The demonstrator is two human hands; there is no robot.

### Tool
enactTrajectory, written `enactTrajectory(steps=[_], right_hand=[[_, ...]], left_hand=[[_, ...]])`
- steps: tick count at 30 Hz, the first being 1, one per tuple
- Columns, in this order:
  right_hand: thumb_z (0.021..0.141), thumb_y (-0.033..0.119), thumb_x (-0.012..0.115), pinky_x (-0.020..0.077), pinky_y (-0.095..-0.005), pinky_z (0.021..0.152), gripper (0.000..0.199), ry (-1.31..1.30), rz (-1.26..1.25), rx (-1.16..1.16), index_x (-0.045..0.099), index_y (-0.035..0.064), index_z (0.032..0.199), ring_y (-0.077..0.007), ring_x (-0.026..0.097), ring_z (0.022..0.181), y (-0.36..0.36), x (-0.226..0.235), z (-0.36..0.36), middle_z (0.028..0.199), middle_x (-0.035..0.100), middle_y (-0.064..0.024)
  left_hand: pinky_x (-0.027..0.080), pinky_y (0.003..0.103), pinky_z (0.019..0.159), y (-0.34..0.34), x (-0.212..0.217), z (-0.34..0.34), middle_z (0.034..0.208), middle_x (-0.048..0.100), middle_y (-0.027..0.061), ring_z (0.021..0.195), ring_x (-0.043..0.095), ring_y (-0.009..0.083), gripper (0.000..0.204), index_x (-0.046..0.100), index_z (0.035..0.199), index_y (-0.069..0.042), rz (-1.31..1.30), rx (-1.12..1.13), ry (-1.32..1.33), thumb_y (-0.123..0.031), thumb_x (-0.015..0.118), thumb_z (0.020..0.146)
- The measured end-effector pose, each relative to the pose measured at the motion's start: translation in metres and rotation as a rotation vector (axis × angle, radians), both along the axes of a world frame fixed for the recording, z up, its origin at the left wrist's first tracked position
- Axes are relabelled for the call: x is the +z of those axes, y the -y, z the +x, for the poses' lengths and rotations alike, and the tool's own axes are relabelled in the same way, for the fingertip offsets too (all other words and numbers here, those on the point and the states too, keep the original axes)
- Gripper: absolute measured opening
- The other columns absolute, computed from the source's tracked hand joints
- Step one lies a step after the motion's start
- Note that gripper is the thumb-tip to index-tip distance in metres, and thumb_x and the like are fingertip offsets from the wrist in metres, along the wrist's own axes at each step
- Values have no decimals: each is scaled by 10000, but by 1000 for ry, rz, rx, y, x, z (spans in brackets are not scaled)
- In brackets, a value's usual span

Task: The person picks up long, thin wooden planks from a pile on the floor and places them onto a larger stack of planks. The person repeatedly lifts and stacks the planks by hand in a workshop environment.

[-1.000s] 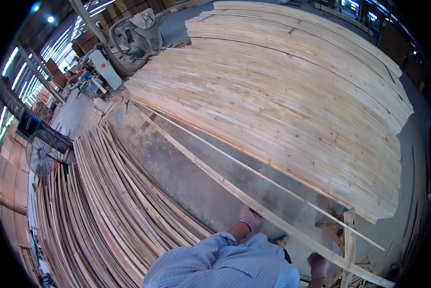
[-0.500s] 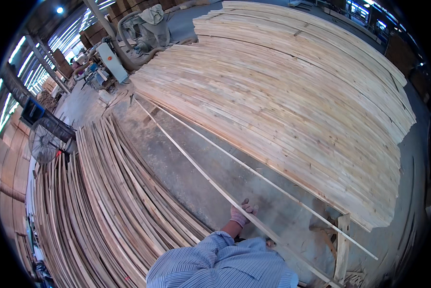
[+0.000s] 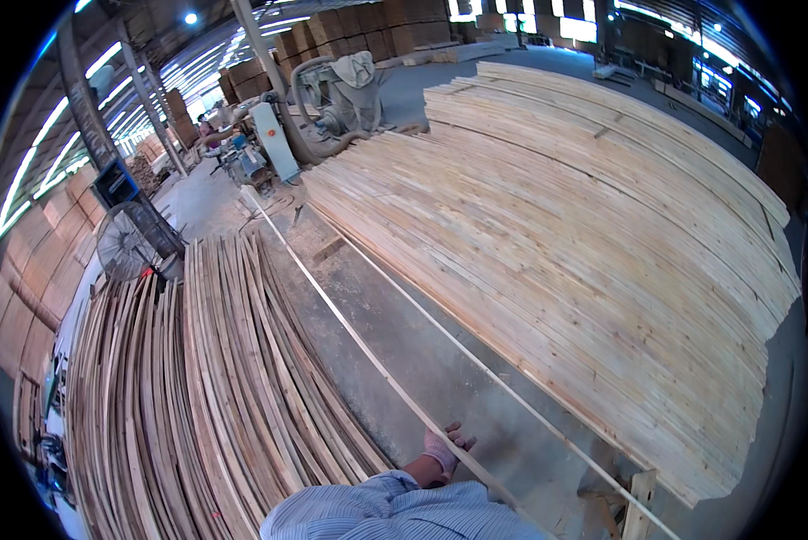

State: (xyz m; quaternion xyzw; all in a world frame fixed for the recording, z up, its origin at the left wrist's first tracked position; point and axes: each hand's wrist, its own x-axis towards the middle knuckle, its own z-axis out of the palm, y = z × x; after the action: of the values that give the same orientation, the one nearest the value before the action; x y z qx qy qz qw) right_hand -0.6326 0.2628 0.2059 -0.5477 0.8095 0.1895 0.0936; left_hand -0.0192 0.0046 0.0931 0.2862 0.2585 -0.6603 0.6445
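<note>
Wooden strip (image 3: pixel 375 362) slants above floor (image 3: pixel 422 373) between strip pile (image 3: pixel 251 387) and board stack (image 3: pixel 548 261). It crosses the left hand (image 3: pixel 446 447), presumably to bear its long span. Fingers part-curled; cannot tell if clasped or cradled. Right hand unseen.

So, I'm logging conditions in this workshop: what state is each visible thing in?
Left hand: gloved, at the long strip; firmness of hold unclear
Long strip: unbroken where visible
Second strip: beside the board stack, unbroken where visible
Board stack: laid flat, ends uneven
Strip pile: loosely lined up
Fan: upright; spinning unclear
Cloth: draped over machinery
Ceiling lamp: lit
</note>
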Motion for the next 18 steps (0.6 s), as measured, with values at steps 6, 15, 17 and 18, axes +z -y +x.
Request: enactTrajectory(steps=[6,15,17,18], right_hand=[[859,436,580,514,-503,898,432,295,148,211,665,189,1204,-395,660,996,3,-81,-8,1056,701,-178],[854,360,534,517,-530,845,350,198,140,130,667,134,1086,-417,661,968,78,-58,124,1028,697,-183],[840,351,548,525,-522,801,311,185,143,182,670,116,1003,-396,673,938,104,-50,166,996,703,-170],[834,344,561,527,-513,784,290,218,144,165,670,107,961,-387,678,924,116,-50,185,981,705,-165]], left_hand=[[508,520,674,9,12,60,531,370,25,453,411,240,573,545,965,-65,-16,-37,79,-600,346,915],[465,546,861,49,1,76,948,581,127,880,579,329,664,553,1102,-73,-44,25,308,-677,356,912],[462,523,918,30,-8,45,1044,590,123,993,575,332,622,546,1124,-67,-117,-196,266,-640,412,923],[460,512,946,15,-13,29,1093,594,121,1049,573,333,603,543,1135,-64,-149,-305,250,-621,440,929]])
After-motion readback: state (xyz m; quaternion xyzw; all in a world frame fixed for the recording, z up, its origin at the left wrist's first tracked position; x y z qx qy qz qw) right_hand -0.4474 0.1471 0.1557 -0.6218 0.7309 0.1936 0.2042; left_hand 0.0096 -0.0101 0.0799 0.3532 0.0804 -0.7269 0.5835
